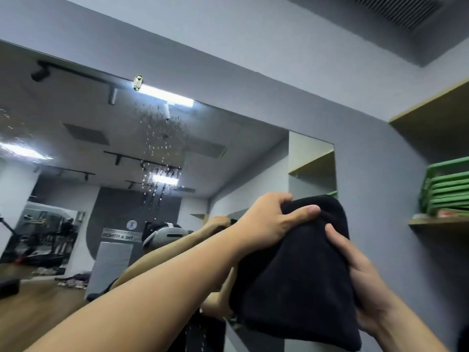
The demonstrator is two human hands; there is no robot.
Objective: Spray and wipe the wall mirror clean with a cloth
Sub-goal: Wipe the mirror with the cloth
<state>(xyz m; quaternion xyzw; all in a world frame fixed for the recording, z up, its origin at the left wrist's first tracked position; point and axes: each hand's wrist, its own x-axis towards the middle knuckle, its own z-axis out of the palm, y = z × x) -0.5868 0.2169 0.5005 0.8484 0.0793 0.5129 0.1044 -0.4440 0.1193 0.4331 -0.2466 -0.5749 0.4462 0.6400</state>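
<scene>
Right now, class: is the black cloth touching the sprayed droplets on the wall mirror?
Apart. The head view shows the black cloth held in both hands, left hand and right hand, low and right, while the droplets on the wall mirror sit clearly higher.

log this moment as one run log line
stage: spray on, wipe not begun | wall mirror: droplets running down | folded black cloth: off glass | left hand: grips top | right hand: grips side

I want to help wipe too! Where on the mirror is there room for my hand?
The mirror is bare left of the spray droplets, toward its left edge. Its lower right is crowded: both hands, left and right, grip the black cloth there.
</scene>
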